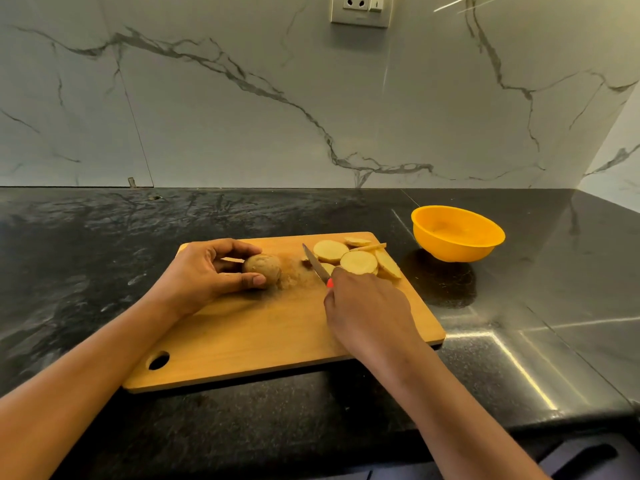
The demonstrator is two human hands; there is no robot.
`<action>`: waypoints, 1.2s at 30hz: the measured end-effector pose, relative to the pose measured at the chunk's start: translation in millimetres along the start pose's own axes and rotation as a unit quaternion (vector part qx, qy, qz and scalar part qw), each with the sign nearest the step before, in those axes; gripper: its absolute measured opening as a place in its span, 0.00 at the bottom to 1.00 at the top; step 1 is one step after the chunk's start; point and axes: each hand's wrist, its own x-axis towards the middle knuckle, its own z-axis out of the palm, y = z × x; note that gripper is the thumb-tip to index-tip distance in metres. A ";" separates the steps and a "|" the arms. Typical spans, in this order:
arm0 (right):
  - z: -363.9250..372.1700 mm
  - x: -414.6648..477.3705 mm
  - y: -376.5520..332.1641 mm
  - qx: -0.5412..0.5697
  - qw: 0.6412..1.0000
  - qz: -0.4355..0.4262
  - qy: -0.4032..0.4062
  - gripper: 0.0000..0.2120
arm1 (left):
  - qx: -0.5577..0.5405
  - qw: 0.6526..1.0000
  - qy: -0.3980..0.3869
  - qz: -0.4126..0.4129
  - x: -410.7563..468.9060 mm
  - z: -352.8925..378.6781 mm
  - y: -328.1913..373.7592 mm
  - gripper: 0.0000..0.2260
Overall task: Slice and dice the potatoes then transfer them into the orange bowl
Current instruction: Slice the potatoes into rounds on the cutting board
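The left hand (204, 271) pinched the firm, roundish potato (262, 267) at its end, likely prone to rolling, while the right hand (367, 306) gripped the knife (315, 265).

The wall (242, 116) in front of me is a pale marble-look slab with grey veins running across it, and a thin vertical seam (135, 126) splits it on my left. High up sits a white socket plate (360, 12) with a switch (cut off by the top edge). A second veined wall (620, 157) meets it in the corner at my right. Below runs a black, mottled stone countertop (86, 244), glossy enough to catch bright streaks of light (519, 362) on its right side. A dark drawer front (581, 459) shows under its near edge.
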 end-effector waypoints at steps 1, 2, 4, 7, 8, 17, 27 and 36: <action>-0.3 -0.3 -1.2 0.009 1.000 -0.008 0.007 0.13 | 0.004 1.000 0.001 0.001 0.2 0.0 -0.4 0.23; 0.2 -1.3 -3.0 0.019 1.000 -0.019 0.012 0.13 | 0.007 1.000 0.002 0.001 0.3 0.0 -1.3 0.23; 1.4 -3.3 -6.9 0.041 0.998 -0.040 0.021 0.15 | 0.005 1.000 0.003 -0.001 0.3 0.0 -2.8 0.23; 3.0 -2.3 -11.7 0.058 0.996 -0.060 0.019 0.16 | 0.001 1.000 0.009 -0.006 0.2 0.4 -4.1 0.23; 3.5 -1.4 -13.2 0.060 0.996 -0.063 0.016 0.16 | 0.002 1.000 0.011 -0.007 0.1 0.7 -3.9 0.23; -0.8 5.5 -15.6 0.072 0.995 -0.065 -0.013 0.15 | 0.012 1.000 0.020 -0.009 -1.2 2.0 -1.0 0.22; -4.9 15.9 -20.6 0.071 0.994 -0.074 -0.028 0.12 | 0.027 1.000 0.013 0.007 -2.2 1.5 0.2 0.22; -11.7 22.4 -22.7 0.060 0.994 -0.084 -0.048 0.12 | 0.029 0.999 0.010 0.017 -0.9 0.6 -3.0 0.23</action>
